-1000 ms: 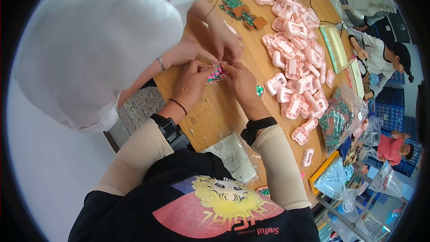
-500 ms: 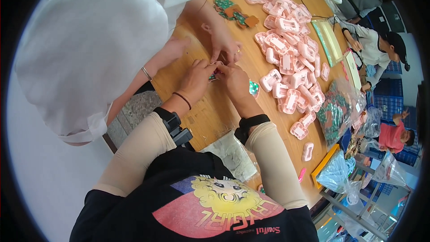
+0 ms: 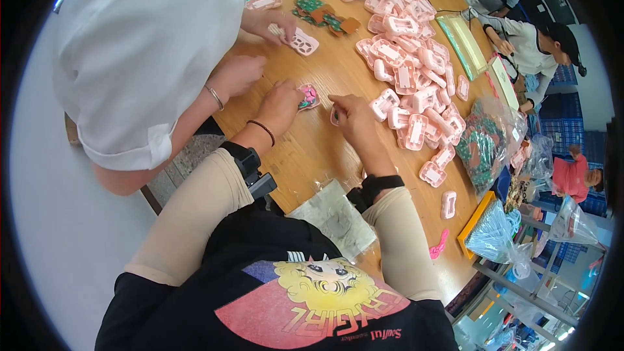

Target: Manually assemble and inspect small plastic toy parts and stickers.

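Note:
My left hand (image 3: 281,105) pinches a small pink plastic shell (image 3: 316,102) over the wooden table. Bright pink button pieces and a bit of green show inside this shell. Just right of it, my right hand (image 3: 356,119) is low over the table, its index finger stretched out to the left. Its other fingers curl round a small pink shell half (image 3: 333,117) with something dark green in it, mostly hidden by the hand. Beyond my left hand, a co-worker's hand (image 3: 261,25) holds a pale pink shell (image 3: 303,42) with cut-out openings.
A large heap of pink shells (image 3: 406,81) covers the table at right. Green circuit boards (image 3: 318,12) lie at the far side. A plastic bag of boards (image 3: 484,146) and an orange-rimmed tray (image 3: 478,224) stand at the right edge. The co-worker's white-clothed body crowds the left.
My hands have parted; the left keeps the pink shell while the right moves right to another shell half. The co-worker's hand has drawn back from mine and now holds a pale pink shell.

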